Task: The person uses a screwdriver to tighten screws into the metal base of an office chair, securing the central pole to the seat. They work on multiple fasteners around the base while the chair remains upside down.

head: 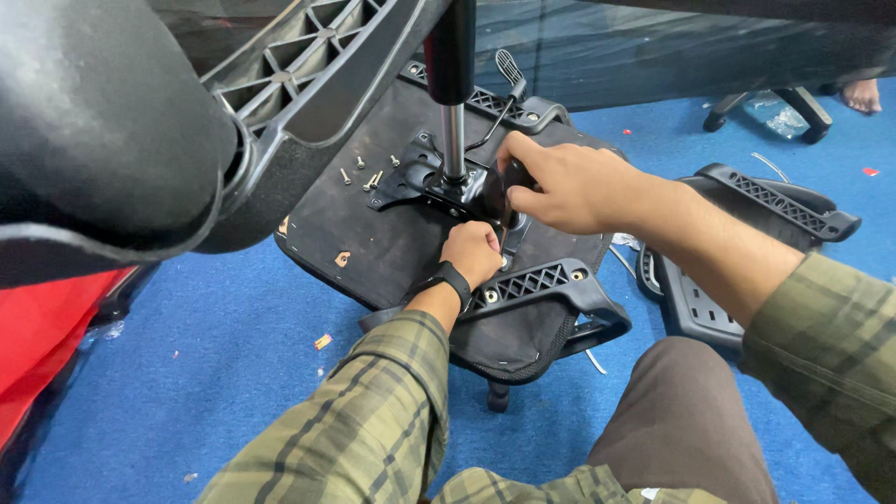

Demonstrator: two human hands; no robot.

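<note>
Gripping a black tool handle (514,177) with our right hand (569,187), fingers curled tight around it, above the metal mechanism plate (411,182) on the upturned chair seat (373,247); our left hand (473,252) rests fisted just below; loose screws (366,177) lie beside the plate.

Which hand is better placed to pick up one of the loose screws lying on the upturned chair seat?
Probably the left hand: it rests fisted on the black seat underside, nearer the small loose metal screws. The right hand is shut on a black handle at the mechanism plate.
</note>
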